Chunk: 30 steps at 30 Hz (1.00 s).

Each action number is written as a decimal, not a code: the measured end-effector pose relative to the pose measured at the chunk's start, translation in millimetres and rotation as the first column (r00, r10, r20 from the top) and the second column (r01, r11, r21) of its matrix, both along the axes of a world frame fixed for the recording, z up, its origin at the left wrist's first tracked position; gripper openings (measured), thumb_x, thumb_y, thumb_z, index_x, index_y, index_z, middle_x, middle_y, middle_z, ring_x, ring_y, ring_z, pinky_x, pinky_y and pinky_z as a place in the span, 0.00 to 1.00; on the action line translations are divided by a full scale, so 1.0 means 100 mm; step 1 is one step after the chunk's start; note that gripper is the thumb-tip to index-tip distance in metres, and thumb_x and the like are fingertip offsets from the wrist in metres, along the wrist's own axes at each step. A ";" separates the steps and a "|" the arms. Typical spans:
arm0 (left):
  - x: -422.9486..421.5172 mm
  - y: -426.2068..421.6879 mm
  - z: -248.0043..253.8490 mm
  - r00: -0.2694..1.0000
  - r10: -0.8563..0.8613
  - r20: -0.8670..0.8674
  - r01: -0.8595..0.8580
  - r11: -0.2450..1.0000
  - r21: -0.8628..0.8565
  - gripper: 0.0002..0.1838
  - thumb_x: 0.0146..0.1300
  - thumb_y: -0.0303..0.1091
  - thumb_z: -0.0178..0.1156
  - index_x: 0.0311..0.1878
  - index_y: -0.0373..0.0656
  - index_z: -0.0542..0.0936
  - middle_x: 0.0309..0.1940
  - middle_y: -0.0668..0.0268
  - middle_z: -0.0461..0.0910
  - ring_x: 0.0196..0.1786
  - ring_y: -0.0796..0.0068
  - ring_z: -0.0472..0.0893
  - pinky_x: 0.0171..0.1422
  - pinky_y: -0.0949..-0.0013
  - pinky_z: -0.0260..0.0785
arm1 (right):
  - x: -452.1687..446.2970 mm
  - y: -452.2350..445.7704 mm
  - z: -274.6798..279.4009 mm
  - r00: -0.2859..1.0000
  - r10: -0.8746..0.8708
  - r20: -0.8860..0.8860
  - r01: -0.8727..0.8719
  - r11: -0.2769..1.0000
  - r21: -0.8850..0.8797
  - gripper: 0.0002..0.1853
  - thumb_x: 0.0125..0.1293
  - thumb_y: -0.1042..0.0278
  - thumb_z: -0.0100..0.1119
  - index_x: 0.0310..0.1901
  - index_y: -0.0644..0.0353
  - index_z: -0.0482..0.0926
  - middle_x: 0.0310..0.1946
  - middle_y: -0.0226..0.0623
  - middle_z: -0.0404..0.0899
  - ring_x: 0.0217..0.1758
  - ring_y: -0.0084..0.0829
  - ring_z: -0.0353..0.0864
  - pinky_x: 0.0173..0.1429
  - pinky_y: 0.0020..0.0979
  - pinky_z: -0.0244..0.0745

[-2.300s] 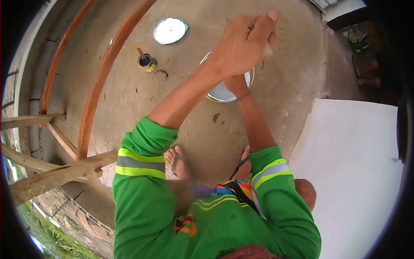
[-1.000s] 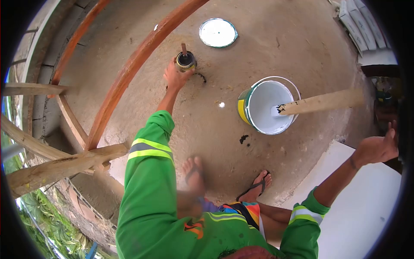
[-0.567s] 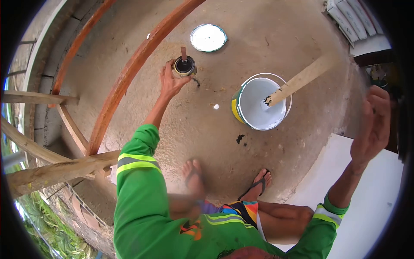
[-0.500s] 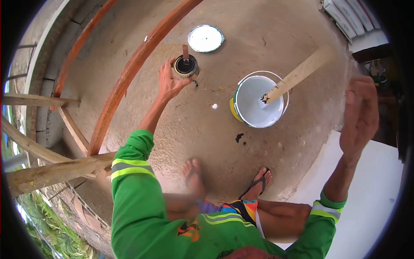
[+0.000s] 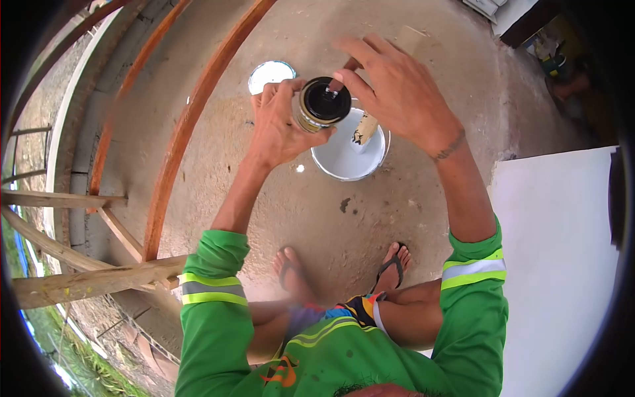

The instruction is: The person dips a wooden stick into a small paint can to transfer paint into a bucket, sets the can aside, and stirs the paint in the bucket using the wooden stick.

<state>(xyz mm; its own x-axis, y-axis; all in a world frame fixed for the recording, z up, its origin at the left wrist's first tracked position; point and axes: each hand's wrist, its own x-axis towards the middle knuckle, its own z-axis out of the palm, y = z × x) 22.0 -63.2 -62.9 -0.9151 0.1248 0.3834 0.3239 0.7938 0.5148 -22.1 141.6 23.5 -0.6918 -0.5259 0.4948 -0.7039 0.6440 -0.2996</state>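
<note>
My left hand [image 5: 278,126] is wrapped round a small can [image 5: 323,104] of dark paint, raised above the floor. Between the thumb and fingers of my right hand [image 5: 400,92] is the top of a short brown stick [image 5: 335,86], whose lower end dips into the dark contents. Below and behind the can stands a large bucket [image 5: 350,162] of white or pale grey paint. A wide wooden stick [image 5: 365,129] leans in it, partly hidden by my right hand.
A white-coated lid [image 5: 270,71] lies on the floor beyond my left hand. Orange-brown curved bars [image 5: 178,145] and wooden beams [image 5: 99,281] are at the left. A white panel [image 5: 552,245] fills the right. Part of another person [image 5: 572,86] shows at the upper right.
The small can has risen off the floor in my left hand and come nearer. My right hand has swung in from the right and taken hold of the brown stick.
</note>
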 end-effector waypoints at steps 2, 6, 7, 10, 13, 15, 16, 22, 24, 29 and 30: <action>0.02 0.14 0.04 1.000 -0.005 0.028 0.006 1.000 -0.009 0.45 0.36 0.48 0.79 0.59 0.40 0.72 0.51 0.61 0.77 0.57 0.63 0.71 0.64 0.57 0.54 | 0.02 0.12 -0.03 1.000 -0.005 -0.006 0.006 0.999 0.053 0.10 0.68 0.63 0.58 0.44 0.58 0.77 0.36 0.40 0.78 0.44 0.45 0.80 0.47 0.43 0.76; 0.08 0.30 0.04 0.999 0.017 0.050 -0.016 1.000 -0.017 0.45 0.35 0.50 0.78 0.59 0.40 0.73 0.49 0.60 0.78 0.57 0.63 0.71 0.65 0.57 0.53 | 0.13 0.36 -0.05 0.994 0.002 0.113 -0.011 0.997 0.080 0.07 0.65 0.65 0.60 0.38 0.59 0.75 0.36 0.39 0.78 0.43 0.44 0.79 0.45 0.43 0.76; 0.10 0.33 0.03 0.998 0.025 0.057 -0.024 1.000 -0.019 0.45 0.35 0.50 0.78 0.59 0.40 0.73 0.49 0.60 0.78 0.57 0.63 0.71 0.65 0.57 0.53 | 0.18 0.39 -0.07 0.992 0.026 0.124 -0.033 0.998 0.055 0.07 0.65 0.67 0.61 0.38 0.59 0.75 0.35 0.39 0.78 0.43 0.43 0.79 0.45 0.43 0.76; 0.12 0.39 -0.01 0.996 0.051 0.070 -0.050 0.998 -0.024 0.45 0.35 0.50 0.78 0.59 0.40 0.74 0.49 0.60 0.79 0.56 0.63 0.71 0.65 0.58 0.52 | 0.32 0.45 -0.10 0.993 0.076 0.092 -0.074 0.997 -0.025 0.05 0.63 0.70 0.61 0.37 0.59 0.75 0.35 0.38 0.76 0.44 0.42 0.78 0.45 0.42 0.76; 0.16 0.39 -0.05 0.996 0.057 0.071 -0.055 0.998 -0.028 0.44 0.35 0.49 0.78 0.58 0.41 0.74 0.49 0.61 0.79 0.57 0.63 0.71 0.66 0.57 0.51 | 0.37 0.44 -0.05 0.996 0.077 -0.046 -0.080 0.995 -0.061 0.05 0.61 0.73 0.61 0.38 0.59 0.75 0.35 0.37 0.75 0.44 0.40 0.77 0.45 0.40 0.77; 0.21 0.40 -0.05 0.995 0.051 0.080 -0.049 0.998 -0.031 0.43 0.35 0.48 0.78 0.57 0.41 0.74 0.49 0.61 0.79 0.57 0.62 0.71 0.66 0.57 0.51 | 0.39 0.45 -0.03 0.992 0.084 -0.098 -0.086 0.996 -0.008 0.07 0.58 0.74 0.61 0.38 0.58 0.75 0.35 0.36 0.74 0.45 0.39 0.77 0.45 0.39 0.77; 0.23 0.41 -0.03 0.995 0.048 0.090 -0.045 0.998 -0.035 0.43 0.35 0.48 0.78 0.57 0.42 0.74 0.49 0.61 0.79 0.58 0.62 0.71 0.66 0.57 0.51 | 0.38 0.45 -0.05 0.985 0.102 -0.138 -0.101 0.995 0.011 0.08 0.57 0.74 0.61 0.38 0.58 0.75 0.35 0.36 0.74 0.45 0.38 0.78 0.46 0.38 0.77; 0.28 0.44 -0.07 0.996 0.039 0.084 -0.035 0.998 -0.048 0.42 0.34 0.47 0.78 0.56 0.43 0.75 0.50 0.62 0.79 0.58 0.63 0.70 0.66 0.56 0.50 | 0.29 0.43 -0.36 0.975 0.141 -0.170 -0.123 0.986 0.114 0.09 0.53 0.74 0.61 0.37 0.58 0.76 0.35 0.35 0.74 0.45 0.37 0.78 0.46 0.36 0.78; 0.28 0.44 -0.11 0.996 0.045 0.077 -0.041 0.998 -0.048 0.41 0.34 0.47 0.78 0.56 0.43 0.75 0.50 0.63 0.79 0.58 0.63 0.70 0.66 0.56 0.50 | 0.27 0.44 -0.43 0.982 0.146 -0.117 -0.132 0.984 0.121 0.07 0.55 0.74 0.60 0.37 0.59 0.76 0.35 0.36 0.75 0.45 0.38 0.79 0.46 0.36 0.78; 0.30 0.47 -0.15 0.993 0.094 0.074 -0.088 0.994 -0.069 0.40 0.33 0.46 0.78 0.54 0.45 0.76 0.49 0.65 0.80 0.56 0.64 0.70 0.66 0.56 0.50 | 0.19 0.51 -0.53 0.987 0.116 0.113 -0.110 0.992 -0.058 0.04 0.63 0.73 0.58 0.38 0.61 0.76 0.35 0.41 0.78 0.43 0.44 0.79 0.45 0.40 0.76; 0.29 0.47 -0.16 0.995 0.091 0.052 -0.087 0.993 -0.080 0.39 0.33 0.45 0.77 0.54 0.45 0.76 0.48 0.65 0.80 0.55 0.64 0.71 0.66 0.56 0.50 | 0.17 0.53 -0.56 0.977 0.099 0.188 -0.085 0.993 -0.084 0.03 0.65 0.73 0.57 0.39 0.62 0.77 0.36 0.42 0.78 0.42 0.45 0.80 0.45 0.41 0.75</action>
<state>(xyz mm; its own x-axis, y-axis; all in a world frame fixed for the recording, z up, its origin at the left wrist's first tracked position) 51.5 -15.9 -79.3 -0.9434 0.0695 0.3243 0.2232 0.8562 0.4659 -5.5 194.9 -32.2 -0.7277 -0.5582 0.3985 -0.6842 0.5498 -0.4792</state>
